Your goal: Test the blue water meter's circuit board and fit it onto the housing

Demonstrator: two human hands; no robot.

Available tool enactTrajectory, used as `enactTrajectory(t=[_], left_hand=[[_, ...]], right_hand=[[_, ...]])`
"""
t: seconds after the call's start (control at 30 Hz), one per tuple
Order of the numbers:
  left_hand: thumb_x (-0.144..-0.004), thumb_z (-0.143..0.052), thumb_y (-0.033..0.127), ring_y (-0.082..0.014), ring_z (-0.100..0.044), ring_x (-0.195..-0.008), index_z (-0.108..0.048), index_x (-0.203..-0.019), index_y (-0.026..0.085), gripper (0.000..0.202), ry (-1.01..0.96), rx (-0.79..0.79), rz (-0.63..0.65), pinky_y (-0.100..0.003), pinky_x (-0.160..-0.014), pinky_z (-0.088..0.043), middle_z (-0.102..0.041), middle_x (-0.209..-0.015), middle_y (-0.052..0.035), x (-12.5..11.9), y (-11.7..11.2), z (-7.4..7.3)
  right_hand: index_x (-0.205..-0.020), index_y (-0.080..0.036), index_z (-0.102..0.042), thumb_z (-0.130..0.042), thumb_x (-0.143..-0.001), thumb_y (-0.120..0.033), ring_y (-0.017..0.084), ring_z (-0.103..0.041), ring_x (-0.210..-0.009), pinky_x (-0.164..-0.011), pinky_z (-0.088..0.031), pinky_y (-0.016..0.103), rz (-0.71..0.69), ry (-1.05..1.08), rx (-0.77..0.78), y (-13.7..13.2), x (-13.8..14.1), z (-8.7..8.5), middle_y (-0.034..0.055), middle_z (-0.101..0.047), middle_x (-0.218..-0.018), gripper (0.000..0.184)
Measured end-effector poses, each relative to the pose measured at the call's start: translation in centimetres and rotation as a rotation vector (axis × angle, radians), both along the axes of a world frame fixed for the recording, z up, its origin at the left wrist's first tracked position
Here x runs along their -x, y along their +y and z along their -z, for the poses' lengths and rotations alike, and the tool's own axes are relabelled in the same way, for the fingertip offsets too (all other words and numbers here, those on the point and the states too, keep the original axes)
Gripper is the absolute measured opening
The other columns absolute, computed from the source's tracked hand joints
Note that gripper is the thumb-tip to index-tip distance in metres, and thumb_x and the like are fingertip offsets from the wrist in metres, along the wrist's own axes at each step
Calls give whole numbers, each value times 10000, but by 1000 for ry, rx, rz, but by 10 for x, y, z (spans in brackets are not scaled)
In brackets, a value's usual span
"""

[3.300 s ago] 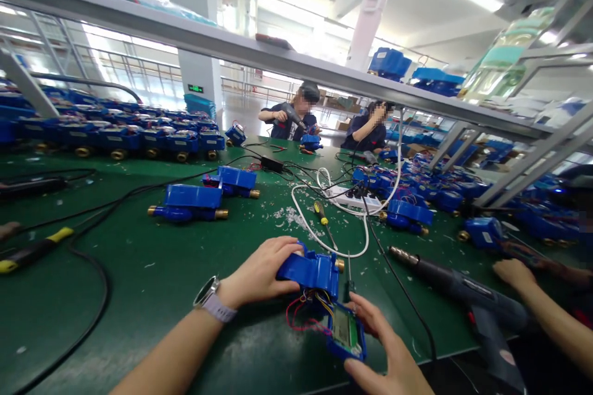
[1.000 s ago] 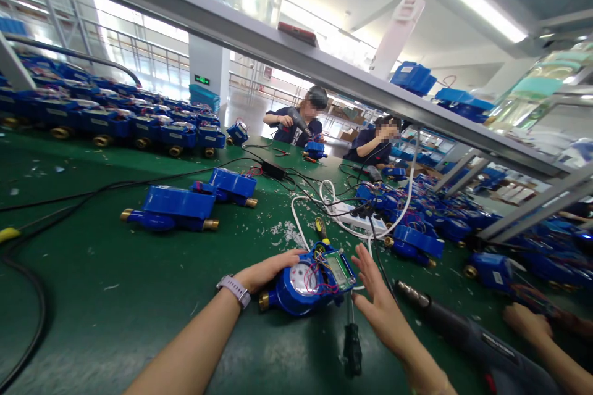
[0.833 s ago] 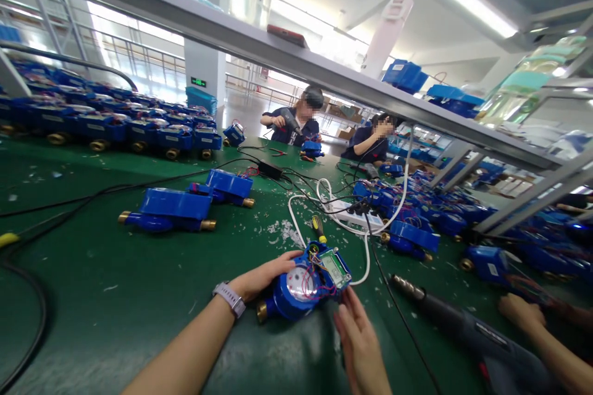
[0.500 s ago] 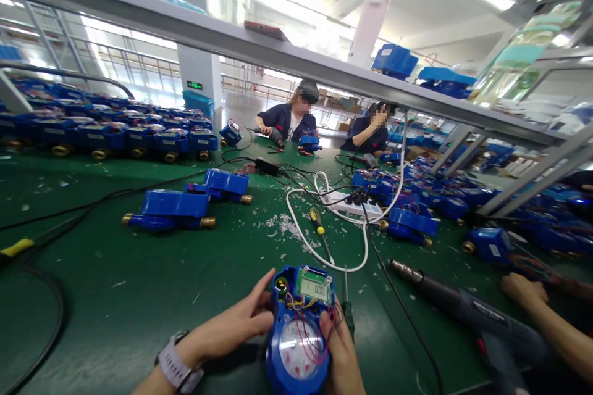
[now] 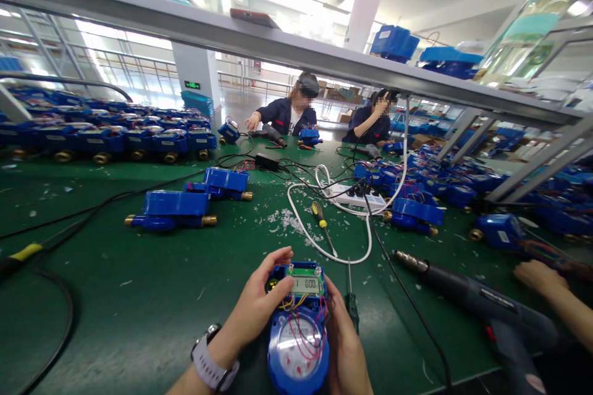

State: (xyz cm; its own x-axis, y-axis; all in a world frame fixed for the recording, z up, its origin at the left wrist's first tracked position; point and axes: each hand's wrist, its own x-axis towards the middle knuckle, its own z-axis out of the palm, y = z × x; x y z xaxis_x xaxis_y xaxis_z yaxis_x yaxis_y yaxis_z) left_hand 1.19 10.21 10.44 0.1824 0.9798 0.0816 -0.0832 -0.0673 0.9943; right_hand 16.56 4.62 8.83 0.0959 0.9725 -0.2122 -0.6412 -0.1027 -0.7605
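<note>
A blue water meter (image 5: 283, 355) with a round dial sits low in the middle of the head view, its top housing uncovered. Inside that housing are a small LCD board (image 5: 306, 284) and loose red, yellow and black wires (image 5: 301, 336). My left hand (image 5: 254, 302) grips the housing's upper left, the thumb resting at the display's left edge and the fingers behind. Along the meter's right side, my right hand (image 5: 345, 345) holds it, its fingertips partly hidden. Just right of that hand lies a dark-handled screwdriver (image 5: 352, 308).
A heat gun (image 5: 467, 299) lies at right, near another person's hand (image 5: 540, 278). Ahead are a yellow-black screwdriver (image 5: 319, 215), a white power strip (image 5: 354, 196) and cables. Rows of blue meters (image 5: 106, 139) stand left; two co-workers sit opposite beneath a shelf (image 5: 296, 52).
My left hand has moved right and closed onto the housing, its thumb now by the display. My right hand still holds the meter. A co-worker's hand opposite has shifted off the heat gun there.
</note>
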Motion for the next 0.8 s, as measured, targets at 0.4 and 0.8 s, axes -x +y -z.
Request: enactTrajectory(t=[0.4, 0.8], left_hand=[[-823, -632, 371, -298, -558, -1277, -620, -1257, 205, 464, -54, 43, -163, -417, -1110, -415, -639, -1338, -104, -7, -7, 13], [-853, -658, 477, -316, -573, -1259, -539, -1353, 220, 575, -125, 63, -139, -418, -1085, -447, -586, -1406, -113, -15, -15, 21]], right_hand=[[-1395, -224, -487, -829, -828, -467, 303, -576, -1213, -1008, -478, 414, -24, -7, 77, 8, 0, -9, 91, -654, -1256, 706], [-1237, -203, -692, -890, -696, -606, 350, -467, -1332, -1136, -344, 483, 32, -77, 152, -21, -16, 27, 110, -614, -1333, 703]])
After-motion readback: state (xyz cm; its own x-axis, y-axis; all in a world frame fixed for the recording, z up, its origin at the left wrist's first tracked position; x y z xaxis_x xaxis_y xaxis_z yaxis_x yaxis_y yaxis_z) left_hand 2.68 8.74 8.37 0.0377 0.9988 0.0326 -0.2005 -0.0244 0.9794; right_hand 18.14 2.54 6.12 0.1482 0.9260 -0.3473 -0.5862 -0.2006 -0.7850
